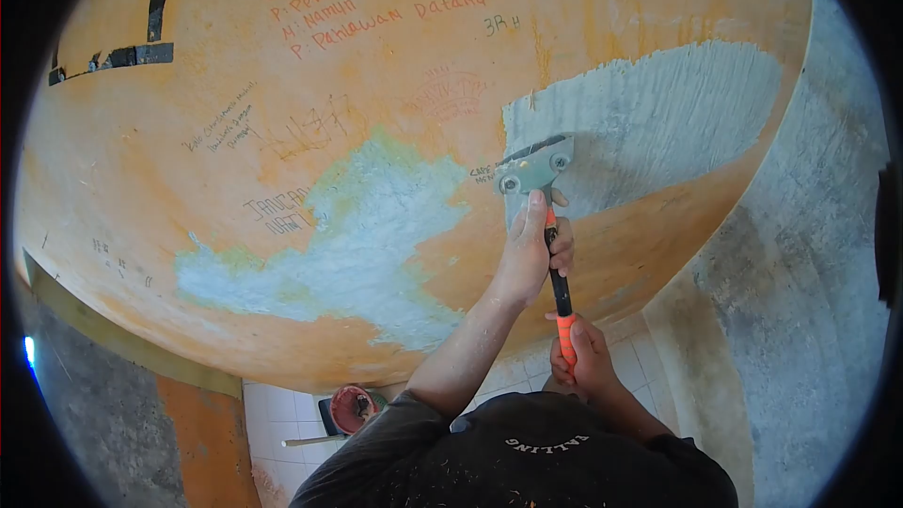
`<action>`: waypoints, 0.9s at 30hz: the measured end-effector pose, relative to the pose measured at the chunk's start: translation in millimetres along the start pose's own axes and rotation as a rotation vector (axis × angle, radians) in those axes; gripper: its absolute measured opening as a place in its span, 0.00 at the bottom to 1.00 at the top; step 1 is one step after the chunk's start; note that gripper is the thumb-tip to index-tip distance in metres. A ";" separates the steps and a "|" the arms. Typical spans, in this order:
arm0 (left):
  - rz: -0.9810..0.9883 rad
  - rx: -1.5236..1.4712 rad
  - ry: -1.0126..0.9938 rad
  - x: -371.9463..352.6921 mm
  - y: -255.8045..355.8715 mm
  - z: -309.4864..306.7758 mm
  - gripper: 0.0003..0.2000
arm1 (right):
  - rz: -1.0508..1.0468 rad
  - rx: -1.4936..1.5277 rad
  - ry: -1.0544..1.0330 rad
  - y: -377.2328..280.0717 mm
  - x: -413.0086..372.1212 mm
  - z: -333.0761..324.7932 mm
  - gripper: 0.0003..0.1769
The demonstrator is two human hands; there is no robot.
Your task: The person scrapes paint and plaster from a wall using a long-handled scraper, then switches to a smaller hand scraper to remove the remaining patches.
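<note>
Gripping a scraper (533,170) two-handed below red writing (400,23), "Pahlawan Datang"

Pale tiled floor (273,409), mottled grey wall (809,254), perhaps daylight (30,351).

soft, fairly even light covers the orange wall (113,160) — a faint shadow (597,155) lies beside the scraper head (534,167). a small blue-white glare (29,351) burns at the left edge, by a dim grey surface (94,404). the lens bows the wall strongly and the corners go black — the smallest scribbles (219,118) look soft, while the larger lettering (390,23) reads clearly.
</note>
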State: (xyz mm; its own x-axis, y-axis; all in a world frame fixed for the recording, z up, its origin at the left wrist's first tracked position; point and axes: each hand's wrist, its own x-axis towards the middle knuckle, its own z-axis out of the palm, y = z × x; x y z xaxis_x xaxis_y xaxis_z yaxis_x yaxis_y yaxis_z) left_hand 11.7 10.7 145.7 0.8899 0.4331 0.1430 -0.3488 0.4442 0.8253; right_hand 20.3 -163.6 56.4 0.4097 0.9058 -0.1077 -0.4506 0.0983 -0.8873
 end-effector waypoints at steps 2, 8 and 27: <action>0.004 0.016 0.007 2.9 4.8 1.7 0.20 | -0.011 -0.016 0.009 -1.5 2.9 4.0 0.28; 0.068 0.141 0.071 10.6 14.9 15.4 0.22 | -0.064 -0.138 0.041 -9.3 8.7 3.2 0.26; 0.005 0.016 0.034 -8.2 -3.8 5.1 0.20 | -0.017 0.084 -0.088 8.4 -10.5 -5.5 0.28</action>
State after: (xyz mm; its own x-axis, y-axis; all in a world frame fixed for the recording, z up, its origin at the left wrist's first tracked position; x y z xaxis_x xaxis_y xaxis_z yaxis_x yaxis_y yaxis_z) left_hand 7.2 1.4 144.3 0.8778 0.4614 0.1287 -0.3479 0.4294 0.8334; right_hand 16.6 -174.6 47.6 0.3486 0.9360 -0.0498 -0.5107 0.1451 -0.8474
